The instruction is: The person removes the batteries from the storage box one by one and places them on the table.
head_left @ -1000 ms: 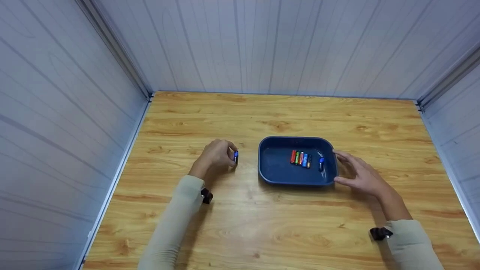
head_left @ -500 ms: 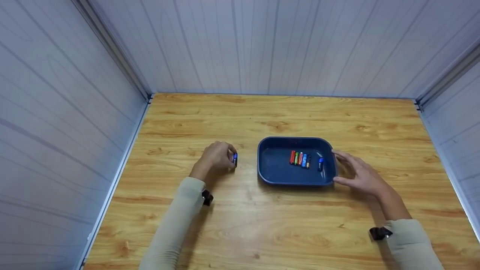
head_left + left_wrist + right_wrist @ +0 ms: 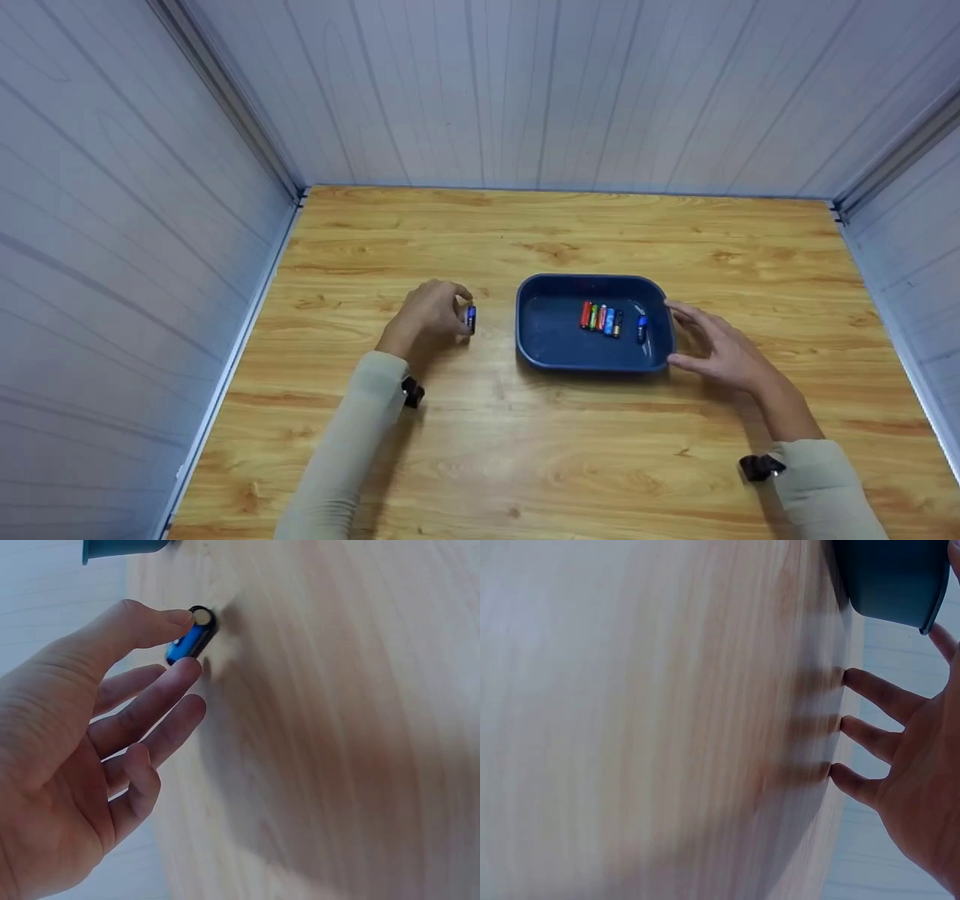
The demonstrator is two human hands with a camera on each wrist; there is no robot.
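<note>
A wooden table (image 3: 570, 450) sits enclosed by pale panelled walls (image 3: 525, 90) on three sides.

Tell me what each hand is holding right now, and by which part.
The left hand pinches a blue battery near its capped end, between thumb and fingertips. The right hand holds nothing; its straight fingers rest against the blue tray at its right side.

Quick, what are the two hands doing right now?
Left hand: pinches a blue battery at its fingertips, just above the wooden table.
Right hand: open, fingers spread against the blue tray, holding nothing.
</note>
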